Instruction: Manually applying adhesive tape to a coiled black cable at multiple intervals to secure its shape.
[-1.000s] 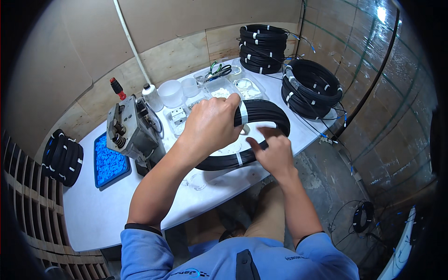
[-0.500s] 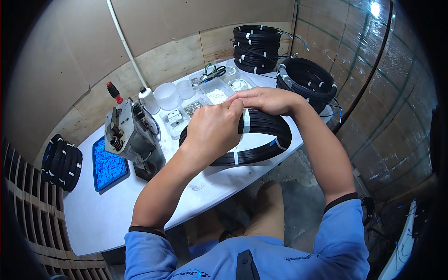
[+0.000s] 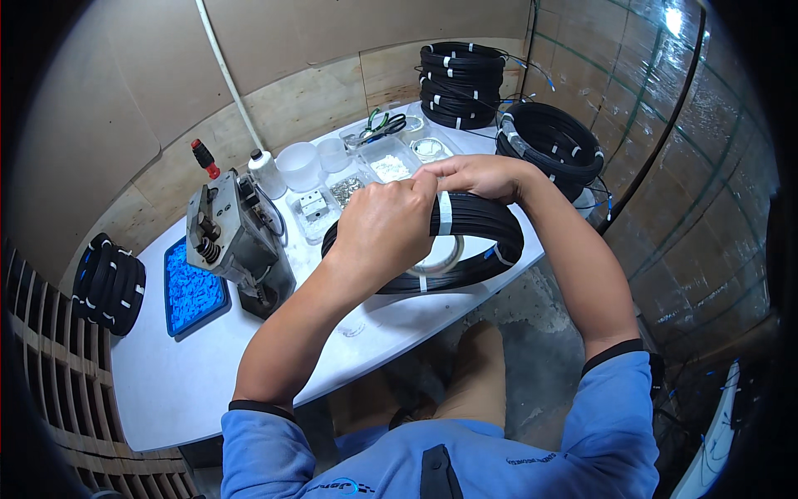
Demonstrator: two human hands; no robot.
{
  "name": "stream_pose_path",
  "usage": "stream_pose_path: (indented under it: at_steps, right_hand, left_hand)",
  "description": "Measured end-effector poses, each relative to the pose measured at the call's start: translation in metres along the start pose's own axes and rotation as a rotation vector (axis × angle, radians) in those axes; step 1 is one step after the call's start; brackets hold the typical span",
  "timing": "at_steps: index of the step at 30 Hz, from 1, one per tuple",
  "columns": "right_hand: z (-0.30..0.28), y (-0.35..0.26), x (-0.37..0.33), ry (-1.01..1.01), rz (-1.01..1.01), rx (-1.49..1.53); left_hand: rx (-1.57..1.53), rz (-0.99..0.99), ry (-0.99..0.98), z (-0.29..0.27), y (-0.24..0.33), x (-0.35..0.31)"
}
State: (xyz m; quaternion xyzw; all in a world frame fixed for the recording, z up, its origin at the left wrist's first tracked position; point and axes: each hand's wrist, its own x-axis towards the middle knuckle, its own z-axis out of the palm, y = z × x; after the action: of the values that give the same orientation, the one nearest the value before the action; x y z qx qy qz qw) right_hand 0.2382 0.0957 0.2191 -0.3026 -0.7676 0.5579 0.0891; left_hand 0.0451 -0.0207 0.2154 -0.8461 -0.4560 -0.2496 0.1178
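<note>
A coil of black cable (image 3: 478, 218), tied with several white bands, is tilted up over the near part of the white table. My left hand (image 3: 386, 223) is closed around its upper left side. Right beside it, at the coil's top, my right hand (image 3: 486, 177) is closed with its fingertips against the left hand's; what they pinch is hidden. A white band (image 3: 445, 214) crosses the coil just below the fingers. Through the coil's opening shows part of a pale ring (image 3: 449, 258), perhaps a tape roll, partly covered by the coil and left hand.
A grey metal press (image 3: 237, 233) and a blue tray of small blue pieces (image 3: 193, 291) stand left. Behind the coil are clear bins of small parts (image 3: 391, 166), a bottle (image 3: 266, 176) and scissors (image 3: 389, 126). More cable coils (image 3: 461, 87) are stacked at the back right; others (image 3: 108, 283) lie far left.
The pale ring now shows inside the coil's opening, where the bare table showed before. Both hands keep their place at the coil's top; the view has shifted slightly.
</note>
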Motion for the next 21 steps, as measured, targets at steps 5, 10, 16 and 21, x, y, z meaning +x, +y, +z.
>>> stream_pose_path:
  at_steps: [5,10,16,21]
  right_hand:
    - [-0.003,0.016,0.005,-0.129,0.051,0.266]
    - [-0.001,0.014,0.004,-0.009,-0.125,0.077]
    - [0.009,-0.012,-0.012,0.199,-0.253,0.177]
    - [0.014,-0.037,-0.02,0.518,-0.279,0.272]
  left_hand:
    - [0.0,0.03,0.019,0.0,0.002,0.001]
    - [-0.013,-0.025,-0.02,0.0,0.003,-0.002]
    - [-0.017,-0.063,-0.03,-0.001,-0.001,0.0]
    - [-0.024,-0.087,-0.056,0.0,-0.005,0.001]
